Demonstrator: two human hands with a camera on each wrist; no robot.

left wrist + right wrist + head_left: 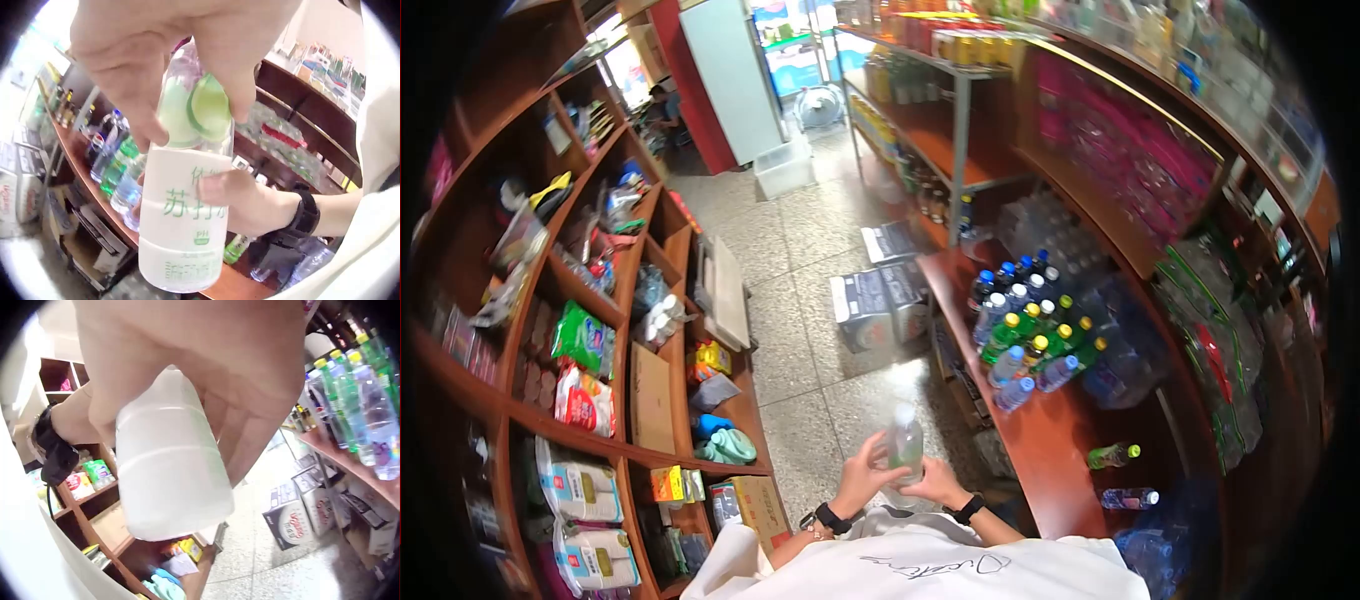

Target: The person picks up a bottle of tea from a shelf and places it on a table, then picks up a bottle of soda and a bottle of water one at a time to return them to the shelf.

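Note:
In front of the chest, both hands hold a clear soda water bottle (pixel 907 440) with a white cap, tilted a little. Its white label with green Chinese print and a lime slice picture faces the left wrist camera. My left hand (pixel 864 478) grips the bottle's upper part, thumb on one side and fingers on the other in the left wrist view. Lower down, the right hand (pixel 940 484) holds it from the other side, with its thumb (pixel 215 187) across the label. From the right wrist camera the white back of the label shows.
To the right, a brown counter (pixel 1065 500) bears a cluster of drink bottles (pixel 1040 330), with a green-labelled bottle (pixel 1113 457) and another bottle (pixel 1130 498) lying nearer. Drink cartons (pixel 865 310) stand on the floor ahead. Wooden shelves (pixel 620 460) with packaged goods line the left.

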